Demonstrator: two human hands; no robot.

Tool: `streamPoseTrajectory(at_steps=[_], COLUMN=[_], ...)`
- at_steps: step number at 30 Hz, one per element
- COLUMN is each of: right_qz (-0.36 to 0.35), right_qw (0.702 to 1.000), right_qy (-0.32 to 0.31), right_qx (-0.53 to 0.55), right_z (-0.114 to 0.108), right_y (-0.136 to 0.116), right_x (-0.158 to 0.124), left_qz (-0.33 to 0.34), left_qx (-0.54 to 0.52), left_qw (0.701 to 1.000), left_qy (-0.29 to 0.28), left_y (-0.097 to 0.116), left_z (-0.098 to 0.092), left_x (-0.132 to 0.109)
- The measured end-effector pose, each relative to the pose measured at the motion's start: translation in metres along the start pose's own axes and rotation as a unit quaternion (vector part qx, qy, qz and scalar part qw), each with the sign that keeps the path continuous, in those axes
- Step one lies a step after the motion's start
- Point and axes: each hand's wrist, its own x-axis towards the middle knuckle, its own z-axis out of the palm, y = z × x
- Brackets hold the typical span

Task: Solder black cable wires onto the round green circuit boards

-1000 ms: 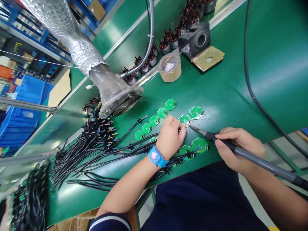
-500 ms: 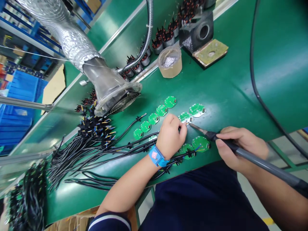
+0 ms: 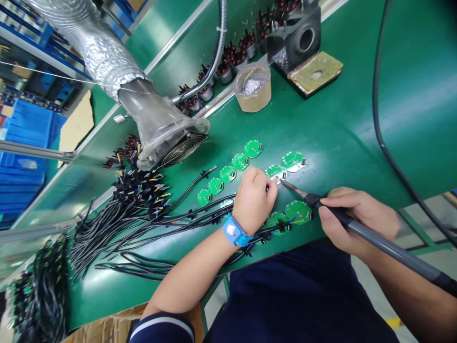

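My right hand is closed around the grip of a soldering iron. The iron's tip touches or nearly touches the near edge of a green circuit board. At that board my left hand is closed in a pinch, wearing a blue wrist strap. A black cable runs under this hand, and a dark bit shows inside the thumb's curl; the fingertips are mostly hidden. Another round board lies just beyond. Nearer me, black cables with bared coloured wires lie across more boards.
A row of green boards lies left of my hands, near a large cable bundle. Above hangs a fume extractor hood. Behind stand a tub of solder bits, an iron stand with sponge and motor coils.
The view has shifted slightly. Both hands keep nearly the same pose, and the iron's tip stays at the same board.
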Motion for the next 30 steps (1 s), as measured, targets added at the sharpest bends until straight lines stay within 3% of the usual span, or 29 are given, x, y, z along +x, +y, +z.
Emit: streamPoseTrajectory(at_steps=[3, 8, 13, 23, 30], right_qz=[0.011, 0.103, 0.044, -0.003, 0.137], right_qw=[1.000, 0.993, 0.999, 0.998, 0.991], right_qy=[0.001, 0.012, 0.011, -0.020, -0.010], right_qx=[0.006, 0.053, -0.005, -0.052, -0.004], right_z=[-0.0023, -0.0066, -0.0022, -0.0009, -0.0066], right_y=[-0.0005, -0.0014, -0.0053, -0.0044, -0.0068], right_x=[-0.0009, -0.0042, 0.0008, 0.0036, 0.0017], left_qz=[0.000, 0.006, 0.012, -0.022, -0.039], left_qx=[0.000, 0.004, 0.011, 0.044, 0.053], left_qw=[1.000, 1.000, 1.000, 0.999, 0.998], left_qy=[-0.003, 0.002, 0.012, 0.008, -0.002], left_y=[0.0001, -0.0009, -0.0024, 0.0022, 0.0039], left_z=[-0.0002, 0.0006, 0.0025, 0.0053, 0.0057], left_x=[-0.0005, -0.0003, -0.0007, 0.0009, 0.0010])
